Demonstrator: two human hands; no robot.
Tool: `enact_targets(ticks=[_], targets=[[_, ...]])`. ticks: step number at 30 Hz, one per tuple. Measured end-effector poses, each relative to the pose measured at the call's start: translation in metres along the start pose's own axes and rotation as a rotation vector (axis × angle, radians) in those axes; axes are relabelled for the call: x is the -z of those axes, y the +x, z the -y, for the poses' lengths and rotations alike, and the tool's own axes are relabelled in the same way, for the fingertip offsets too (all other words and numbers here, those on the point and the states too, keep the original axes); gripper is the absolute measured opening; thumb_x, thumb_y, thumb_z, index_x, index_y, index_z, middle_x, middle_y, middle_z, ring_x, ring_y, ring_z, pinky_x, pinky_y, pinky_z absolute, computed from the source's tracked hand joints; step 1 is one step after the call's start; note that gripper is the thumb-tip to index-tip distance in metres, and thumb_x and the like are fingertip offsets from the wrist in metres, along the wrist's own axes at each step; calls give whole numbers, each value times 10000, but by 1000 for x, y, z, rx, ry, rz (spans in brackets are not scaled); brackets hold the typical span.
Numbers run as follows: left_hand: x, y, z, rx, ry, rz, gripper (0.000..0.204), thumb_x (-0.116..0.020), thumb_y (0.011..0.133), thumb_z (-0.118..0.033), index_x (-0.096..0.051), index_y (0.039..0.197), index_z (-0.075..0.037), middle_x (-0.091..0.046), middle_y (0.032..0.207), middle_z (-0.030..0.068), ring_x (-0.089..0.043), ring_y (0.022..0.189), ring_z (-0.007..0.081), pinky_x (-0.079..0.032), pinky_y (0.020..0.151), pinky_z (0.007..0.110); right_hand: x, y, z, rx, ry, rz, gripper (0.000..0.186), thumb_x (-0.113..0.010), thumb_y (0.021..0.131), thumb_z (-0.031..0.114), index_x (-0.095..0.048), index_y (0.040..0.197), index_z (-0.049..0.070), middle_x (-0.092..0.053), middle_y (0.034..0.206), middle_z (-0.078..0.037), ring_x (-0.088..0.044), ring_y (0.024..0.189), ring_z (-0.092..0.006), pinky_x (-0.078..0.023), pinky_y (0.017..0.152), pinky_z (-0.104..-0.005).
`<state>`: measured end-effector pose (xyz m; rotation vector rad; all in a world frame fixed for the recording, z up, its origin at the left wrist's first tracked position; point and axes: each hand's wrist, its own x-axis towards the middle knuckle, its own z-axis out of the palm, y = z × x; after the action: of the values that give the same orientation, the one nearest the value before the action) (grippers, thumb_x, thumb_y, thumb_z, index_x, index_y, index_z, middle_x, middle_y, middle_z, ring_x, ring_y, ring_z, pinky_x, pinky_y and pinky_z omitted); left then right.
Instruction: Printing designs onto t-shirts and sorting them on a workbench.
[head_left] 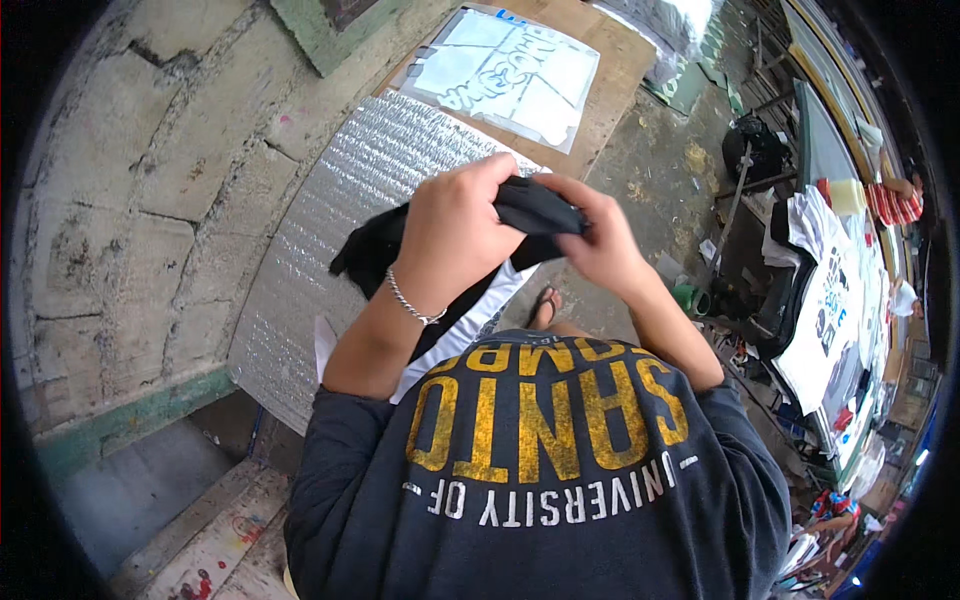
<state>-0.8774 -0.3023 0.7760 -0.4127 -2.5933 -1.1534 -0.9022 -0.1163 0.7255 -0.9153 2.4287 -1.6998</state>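
Observation:
Both hands hold a black cloth (543, 208) up in front of my chest, over the near side of the silver foil-covered table. My left hand (455, 225), with a chain bracelet at the wrist, is closed on its bunched upper part. On the other side, my right hand (603, 238) pinches the folded end between thumb and fingers. More of the cloth hangs dark behind my left wrist, towards the table's foil surface (290, 290). Whether it is a garment I cannot tell. Below it shows a strip of shiny white material (475, 320).
A clear-covered sheet with outlined lettering (510, 75) lies on a wooden board (610, 40) beyond the foil. A block wall (120, 220) borders the left. At right, printed white shirts (825, 300) lie along a long table; another person's red striped sleeve (893, 203) shows there.

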Motion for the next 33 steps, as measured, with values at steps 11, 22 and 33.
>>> enact_targets(ticks=[11,22,33], targets=[[-115,-51,147,262,271,870,488,-699,721,-531,-695,1017,-144,-691,968,108,-633,965,314,-483,796,430,80,-90,-79,-149,-202,-298,425,-520,695,-137,-608,1093,-16,-651,1009,-117,-607,984,-175,-457,881,-273],[58,11,124,129,374,-660,340,-681,798,-89,-574,1117,-38,-641,1100,193,-624,1022,319,-483,848,391,65,35,-55,60,238,-290,310,-451,867,-44,-547,1161,-14,-602,1002,-43,-556,932,-115,-452,825,-242],[-64,-254,251,938,413,-19,933,-795,671,-457,-361,1360,-1,-523,1241,280,-479,1179,427,-366,1013,480,-138,-45,-274,-970,-298,478,947,-768,665,606,-453,1269,-51,-546,1233,-238,-537,1149,-338,-453,947,-398]])
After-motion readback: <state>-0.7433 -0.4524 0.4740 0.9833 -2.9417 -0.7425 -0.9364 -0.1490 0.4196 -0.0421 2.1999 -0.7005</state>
